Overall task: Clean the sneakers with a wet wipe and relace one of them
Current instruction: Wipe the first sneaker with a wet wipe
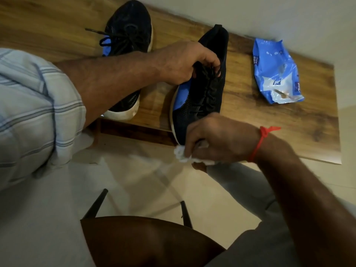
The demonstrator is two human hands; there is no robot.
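Near sneaker point(202, 89) tipped on side at counter point(289, 132) front edge, toe overhanging. Left hand point(185, 62) grips it at laces/collar. Right hand point(217, 139) clenched round crumpled wet wipe point(182, 154), pressed at toe. Second sneaker point(127, 35) just beside, behind left forearm, laces loose. Wipe pack point(275, 72) well apart, to right. Risk: hard rub at overhanging toe could push sneaker off edge if left grip slackens; pull on laces could loosen them further.

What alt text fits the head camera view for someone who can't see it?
A person's left hand grips the laces of a black and blue sneaker on a wooden table while the right hand wipes its toe with a crumpled white wet wipe; a second sneaker and blue wipes packet lie nearby.
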